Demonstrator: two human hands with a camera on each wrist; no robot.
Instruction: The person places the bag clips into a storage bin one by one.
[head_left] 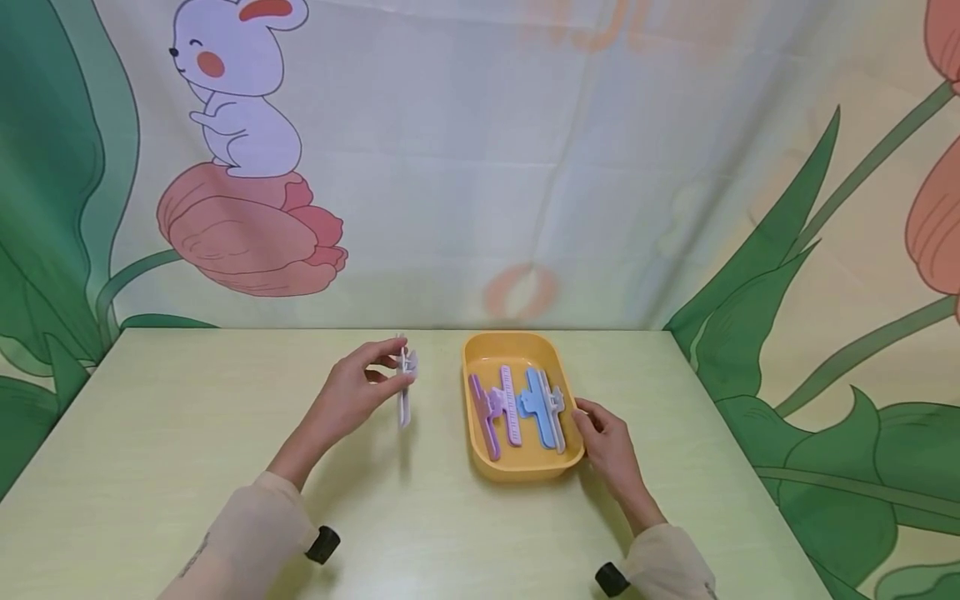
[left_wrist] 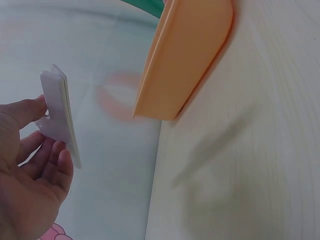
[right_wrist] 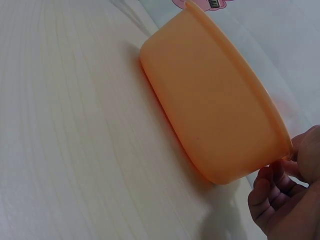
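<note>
Between thumb and fingers, my left hand [head_left: 350,385] pinches a pale, whitish long-jawed bag clip [head_left: 405,392] above the table, left of the tray. In the left wrist view the clip [left_wrist: 61,112] stands nearly upright, its long flat side showing. My right hand [head_left: 609,443] grips the right rim of a yellow plastic tray [head_left: 516,473], thumb at the rim and fingers curled beneath it in the right wrist view. Inside the tray lie several similar clips side by side: a purple clip [head_left: 484,417], a lilac clip [head_left: 511,407], a blue clip [head_left: 542,408] and a greyish clip [head_left: 553,410].
The tray stands on a light wood-grain table [head_left: 187,433], toward its back edge. Behind the table hangs a printed cloth [head_left: 420,208] with a rabbit and flowers. Each sleeve has a small black device near the cuff, such as the left one [head_left: 323,545].
</note>
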